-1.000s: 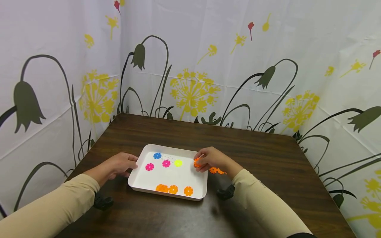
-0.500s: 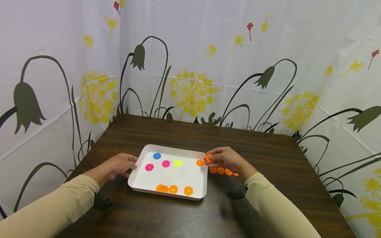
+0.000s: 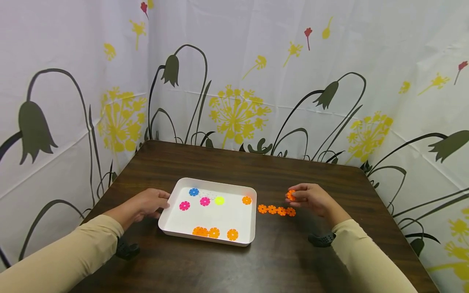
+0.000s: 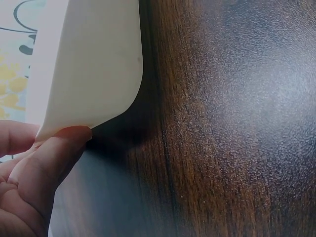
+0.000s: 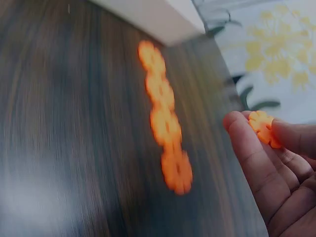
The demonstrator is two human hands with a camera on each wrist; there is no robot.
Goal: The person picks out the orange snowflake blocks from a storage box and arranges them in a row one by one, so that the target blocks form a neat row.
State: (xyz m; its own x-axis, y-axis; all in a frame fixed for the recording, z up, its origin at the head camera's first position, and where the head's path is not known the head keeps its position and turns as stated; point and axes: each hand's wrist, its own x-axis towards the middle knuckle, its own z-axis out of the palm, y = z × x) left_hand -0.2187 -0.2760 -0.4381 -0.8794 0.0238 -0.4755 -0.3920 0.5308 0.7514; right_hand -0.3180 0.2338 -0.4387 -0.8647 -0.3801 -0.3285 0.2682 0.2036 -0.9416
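White cloth (image 3: 234,24): printed with yellow and grey-green flowers, filling the upper half and both sides of the head view.
Brown table (image 3: 205,160): wood-grained, spreading across the lower half.
White tray (image 3: 227,215): on the table, left of centre in the lower half.
Left hand (image 3: 150,202): at the tray's left end, thumb and fingers pinching its wall.
Right hand (image 3: 313,199): right of centre in the lower half, thumb and fingers pinching an orange disc.
Orange row (image 3: 270,209): four notched discs on the table, between the tray's right wall and the right hand; I cannot tell whether they touch.
Tray discs: blue disc (image 3: 193,191), pink discs (image 3: 185,205) and yellow disc (image 3: 219,200) towards the upper left; a lone orange piece (image 3: 247,200) near the right wall; more orange pieces (image 3: 214,232) along the bottom wall, some overlapping.
Held disc (image 3: 290,195): at the right hand's fingertips, just above the row's right end in the head view.
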